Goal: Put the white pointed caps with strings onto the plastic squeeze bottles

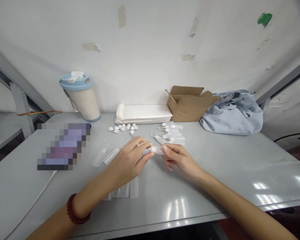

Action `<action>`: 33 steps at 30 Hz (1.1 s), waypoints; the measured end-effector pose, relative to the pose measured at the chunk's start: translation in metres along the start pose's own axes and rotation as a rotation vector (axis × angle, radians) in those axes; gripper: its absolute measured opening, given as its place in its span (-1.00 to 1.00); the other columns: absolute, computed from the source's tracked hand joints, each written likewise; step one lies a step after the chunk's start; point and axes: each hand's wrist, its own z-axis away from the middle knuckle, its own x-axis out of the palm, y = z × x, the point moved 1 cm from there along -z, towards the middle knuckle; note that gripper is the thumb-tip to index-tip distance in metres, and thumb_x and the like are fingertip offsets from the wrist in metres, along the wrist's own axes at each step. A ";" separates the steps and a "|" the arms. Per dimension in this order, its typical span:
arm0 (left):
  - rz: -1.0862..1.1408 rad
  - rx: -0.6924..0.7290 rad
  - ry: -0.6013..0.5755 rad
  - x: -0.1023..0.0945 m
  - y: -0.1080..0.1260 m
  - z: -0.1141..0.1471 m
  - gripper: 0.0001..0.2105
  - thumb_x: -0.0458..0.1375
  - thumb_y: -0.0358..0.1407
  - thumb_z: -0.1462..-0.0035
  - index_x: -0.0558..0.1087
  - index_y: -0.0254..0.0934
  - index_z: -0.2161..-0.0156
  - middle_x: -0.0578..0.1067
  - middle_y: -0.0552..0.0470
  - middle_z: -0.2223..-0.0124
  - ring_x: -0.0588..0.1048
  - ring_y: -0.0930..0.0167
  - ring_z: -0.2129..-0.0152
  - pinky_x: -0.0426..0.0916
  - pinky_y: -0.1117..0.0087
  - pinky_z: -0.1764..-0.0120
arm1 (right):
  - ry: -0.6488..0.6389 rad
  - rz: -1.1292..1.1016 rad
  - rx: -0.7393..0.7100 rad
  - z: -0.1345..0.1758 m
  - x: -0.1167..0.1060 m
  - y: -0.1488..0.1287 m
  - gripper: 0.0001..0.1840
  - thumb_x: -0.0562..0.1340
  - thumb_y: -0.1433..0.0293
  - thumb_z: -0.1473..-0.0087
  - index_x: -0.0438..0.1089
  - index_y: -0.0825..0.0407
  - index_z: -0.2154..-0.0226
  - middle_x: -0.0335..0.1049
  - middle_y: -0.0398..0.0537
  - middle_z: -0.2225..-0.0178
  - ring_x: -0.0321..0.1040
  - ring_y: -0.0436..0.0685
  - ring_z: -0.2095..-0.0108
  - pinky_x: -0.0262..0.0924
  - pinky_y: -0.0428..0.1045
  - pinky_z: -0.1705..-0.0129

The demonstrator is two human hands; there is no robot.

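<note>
My left hand [133, 156] pinches the white cap end of a small translucent plastic tube [159, 150], from which a thin curved tail loops up. The body of that tube is between the fingers of my right hand [177, 158]; both hands are just above the table. Behind my right hand lies a group of similar tubes [173, 137], with thin white tails pointing left. Two more tubes with tails, one of them a tube [99, 157] lying slanted, are left of my left hand. Several flat tubes [134, 187] lie in a row, partly hidden under my left forearm.
Several small white caps [123, 127] lie before a stack of white boxes [145, 112]. An open cardboard box [190, 106] and a light blue cloth [233, 115] stand back right. Left are a cream tumbler [83, 100], a blurred-out phone [65, 146] and its white cable [37, 196].
</note>
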 end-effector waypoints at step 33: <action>-0.227 -0.398 -0.234 0.003 -0.067 0.002 -0.51 -0.24 -0.08 -0.30 0.31 -0.32 -0.11 0.26 -0.21 -0.17 0.10 0.13 -0.16 0.10 0.02 -0.12 | -0.124 1.282 -0.555 0.001 0.015 0.013 -0.68 0.00 0.38 -0.25 0.34 0.07 0.02 0.27 0.07 0.28 0.19 0.15 0.26 0.21 0.08 0.22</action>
